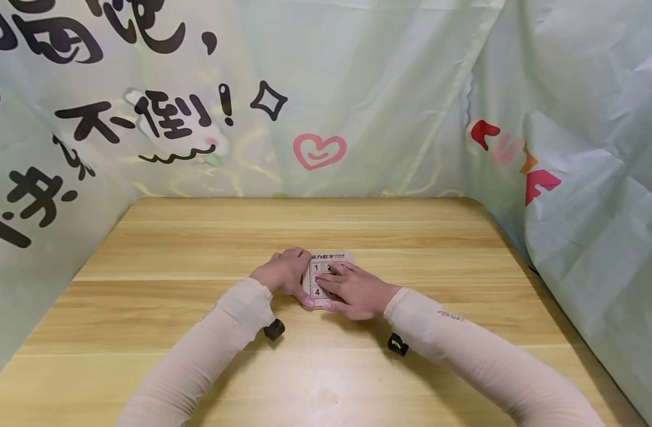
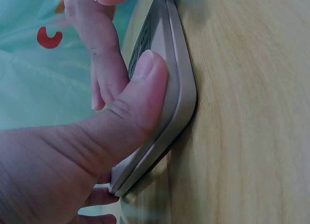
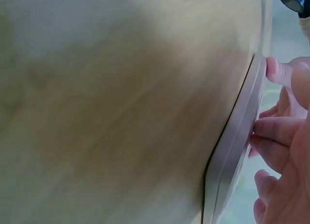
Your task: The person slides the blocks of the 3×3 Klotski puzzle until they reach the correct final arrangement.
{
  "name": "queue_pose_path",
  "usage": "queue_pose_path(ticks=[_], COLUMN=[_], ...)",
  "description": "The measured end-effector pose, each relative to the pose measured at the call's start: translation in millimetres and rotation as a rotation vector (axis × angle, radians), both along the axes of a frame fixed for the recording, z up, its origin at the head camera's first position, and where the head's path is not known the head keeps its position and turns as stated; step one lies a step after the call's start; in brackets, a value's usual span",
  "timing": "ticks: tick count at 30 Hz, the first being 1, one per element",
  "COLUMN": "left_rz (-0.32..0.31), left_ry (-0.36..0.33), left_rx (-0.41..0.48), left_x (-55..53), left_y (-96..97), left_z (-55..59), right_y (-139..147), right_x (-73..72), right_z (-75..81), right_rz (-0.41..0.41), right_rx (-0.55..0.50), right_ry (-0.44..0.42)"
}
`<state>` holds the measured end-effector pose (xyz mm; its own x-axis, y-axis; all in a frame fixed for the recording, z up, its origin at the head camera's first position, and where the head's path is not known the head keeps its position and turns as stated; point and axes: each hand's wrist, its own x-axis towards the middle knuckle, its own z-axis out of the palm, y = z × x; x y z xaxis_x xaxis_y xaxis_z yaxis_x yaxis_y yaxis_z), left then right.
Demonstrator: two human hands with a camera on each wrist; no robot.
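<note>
A flat, pale pinkish-grey number slide puzzle lies on the wooden table, its printed title along the far edge. Tiles 1, 8 and 4 show in its left column; others are partly covered. My left hand holds the puzzle at its left side, thumb on the near left corner and fingers by the far left edge. In the left wrist view, that thumb presses the rounded rim of the puzzle. Over the tiles lies my right hand, fingers extended onto them. The right wrist view shows its fingertips at the puzzle's face.
The light wood table stretches around the puzzle on every side. Behind and beside it hang pale green cloth sheets with black lettering and a pink heart. Dark wrist-worn devices hang beneath both sleeved forearms.
</note>
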<state>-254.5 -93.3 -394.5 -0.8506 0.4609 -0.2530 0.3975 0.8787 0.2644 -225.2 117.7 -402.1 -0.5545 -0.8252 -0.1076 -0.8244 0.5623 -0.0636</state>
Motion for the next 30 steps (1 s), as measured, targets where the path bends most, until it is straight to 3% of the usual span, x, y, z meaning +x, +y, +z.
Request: queue_pose_path(ticks=[16, 30], left_rz=[-0.006, -0.023], left_ry=[-0.012, 0.010], left_rx=[-0.008, -0.020], left_x=[0.6, -0.8], left_y=[-1.6, -1.5], left_z=[1.7, -0.1], right_y=[37, 14], right_x=[3.6, 1.2], right_z=[5.5, -0.9], right_rz=[-0.097, -0.048], right_rx=[-0.001, 0.029], right_ry=[-0.035, -0.028])
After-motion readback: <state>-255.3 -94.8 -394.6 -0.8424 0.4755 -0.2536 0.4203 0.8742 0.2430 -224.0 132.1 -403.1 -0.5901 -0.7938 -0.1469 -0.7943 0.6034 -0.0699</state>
